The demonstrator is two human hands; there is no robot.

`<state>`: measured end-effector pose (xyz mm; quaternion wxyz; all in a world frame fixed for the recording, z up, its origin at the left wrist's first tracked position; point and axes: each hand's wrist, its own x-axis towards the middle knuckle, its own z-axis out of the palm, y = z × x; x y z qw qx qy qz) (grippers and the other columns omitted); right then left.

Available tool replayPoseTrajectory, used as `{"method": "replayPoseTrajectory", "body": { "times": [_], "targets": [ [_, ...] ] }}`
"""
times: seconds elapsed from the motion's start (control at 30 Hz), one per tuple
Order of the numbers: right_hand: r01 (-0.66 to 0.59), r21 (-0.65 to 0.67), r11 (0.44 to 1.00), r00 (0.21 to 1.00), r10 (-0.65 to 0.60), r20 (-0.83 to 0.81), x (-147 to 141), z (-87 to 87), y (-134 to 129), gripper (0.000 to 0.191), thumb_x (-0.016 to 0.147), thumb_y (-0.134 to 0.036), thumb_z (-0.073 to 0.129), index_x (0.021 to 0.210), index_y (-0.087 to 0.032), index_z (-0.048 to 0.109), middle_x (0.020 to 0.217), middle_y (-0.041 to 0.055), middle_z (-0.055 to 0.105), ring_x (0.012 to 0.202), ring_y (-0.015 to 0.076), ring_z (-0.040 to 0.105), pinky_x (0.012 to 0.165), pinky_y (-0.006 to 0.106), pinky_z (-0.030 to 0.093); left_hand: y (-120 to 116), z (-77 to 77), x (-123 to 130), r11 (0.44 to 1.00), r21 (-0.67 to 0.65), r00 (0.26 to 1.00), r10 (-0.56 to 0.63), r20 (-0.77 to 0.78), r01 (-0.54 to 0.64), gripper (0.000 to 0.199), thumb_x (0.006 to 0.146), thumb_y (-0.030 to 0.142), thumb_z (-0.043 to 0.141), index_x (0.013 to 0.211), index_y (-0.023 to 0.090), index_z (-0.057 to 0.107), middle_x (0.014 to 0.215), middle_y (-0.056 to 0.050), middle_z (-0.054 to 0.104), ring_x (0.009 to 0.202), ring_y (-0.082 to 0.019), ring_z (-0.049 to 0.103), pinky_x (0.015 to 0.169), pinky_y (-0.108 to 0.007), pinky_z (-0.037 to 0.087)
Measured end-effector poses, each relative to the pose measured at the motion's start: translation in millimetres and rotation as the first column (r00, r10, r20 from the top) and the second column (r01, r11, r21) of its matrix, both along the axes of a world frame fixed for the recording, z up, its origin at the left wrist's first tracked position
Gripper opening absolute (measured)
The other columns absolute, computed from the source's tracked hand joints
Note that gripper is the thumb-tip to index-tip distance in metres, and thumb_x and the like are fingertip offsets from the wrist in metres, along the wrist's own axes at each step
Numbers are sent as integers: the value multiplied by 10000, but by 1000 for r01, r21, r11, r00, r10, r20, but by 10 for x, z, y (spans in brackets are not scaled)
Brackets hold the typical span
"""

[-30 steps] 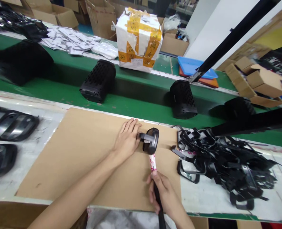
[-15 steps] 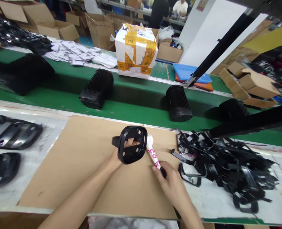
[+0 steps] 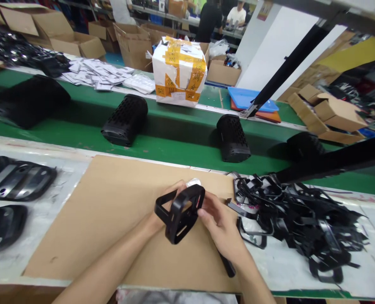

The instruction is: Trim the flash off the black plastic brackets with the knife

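A black plastic frame with rounded corners and a loop on its left side (image 3: 172,223) is tilted above the cardboard sheet (image 3: 111,202). My left hand (image 3: 157,219) is closed around it from behind, its fingers mostly hidden. At the frame's right edge, the thumb of my right hand (image 3: 219,223) presses while the other fingers reach behind. A hammer-like tool (image 3: 227,265) shows its black handle end below my right hand, and its white wrapped head beyond the frame. My right hand covers the middle of the tool; whether it also grips it is unclear.
On the right lies a tangled heap of black plastic frames and strips (image 3: 320,228). Black shell parts (image 3: 25,179) rest at left. Across the green belt (image 3: 174,147) stand several black perforated housings (image 3: 233,139), with a taped white box (image 3: 179,71) behind. A dark post (image 3: 285,69) slants at right.
My right hand has moved from the tool's handle up to the frame's right edge. The frame has turned and come slightly lower. The tool's white head is now mostly hidden behind it.
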<state>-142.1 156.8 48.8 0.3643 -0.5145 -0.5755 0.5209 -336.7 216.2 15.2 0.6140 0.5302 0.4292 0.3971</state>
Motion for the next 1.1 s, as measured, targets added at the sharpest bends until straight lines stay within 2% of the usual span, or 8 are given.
{"method": "replayPoseTrajectory", "body": {
  "times": [0.1,0.27,0.37,0.43,0.6,0.8,0.93,1.1],
  "targets": [
    [-92,62,994,992,97,-78,-107,-40,193,414,1056,-410,638,1428,-228,636,1396,87,654,1252,234,646,1107,343,506,-47,59,12,996,83,999,16,-33,-13,526,1042,674,463,834,195,525,728,-5,557,656,-149,514,619,-279,415],
    [-68,298,952,998,68,11,-134,-145,422,290,1055,-230,599,1315,-239,728,1306,61,715,1205,208,688,1062,309,523,12,8,15,981,191,1000,11,23,-15,406,1013,589,623,1017,189,551,833,-11,660,713,-137,604,670,-247,459],
    [24,394,919,1000,-28,6,-119,-193,495,278,1054,-220,617,1307,-253,725,1278,57,723,1175,189,698,1038,290,534,102,-25,-4,992,115,990,42,136,-58,403,975,540,710,1106,196,546,923,-22,683,825,-150,656,746,-249,493],
    [88,414,906,995,-101,8,-121,-233,525,253,1059,-253,629,1292,-246,727,1210,61,735,1106,184,711,996,288,548,161,-20,-25,998,22,980,59,188,-65,432,960,575,714,1063,184,563,872,-13,660,764,-137,636,703,-239,479],
    [160,421,893,984,-180,8,-126,-373,538,231,1058,-287,632,1259,-224,728,1154,71,735,1059,194,710,971,312,552,220,12,-35,971,-204,963,-72,260,127,677,959,789,500,761,148,592,602,-9,548,492,-110,468,512,-251,357],
    [139,461,877,983,-178,42,-106,-360,500,195,1038,-244,657,1213,-216,739,1076,61,732,944,176,710,861,282,567,152,-24,37,953,-231,966,-145,212,194,681,914,777,591,613,169,533,511,-15,503,469,-117,446,514,-268,328],
    [98,513,853,991,-129,25,-110,-295,505,222,1032,-177,654,1219,-221,765,1109,65,736,1006,178,722,898,278,571,126,-57,65,947,-249,961,-144,237,204,680,928,764,589,596,174,530,498,-13,493,468,-118,439,519,-277,322],
    [93,443,892,994,-105,3,-89,-453,498,222,1057,-194,643,1238,-239,764,1149,38,772,939,146,742,897,252,580,80,-89,134,935,-278,925,-109,365,220,614,963,710,594,646,191,507,453,29,425,428,-108,377,497,-279,287]
  ]
}}
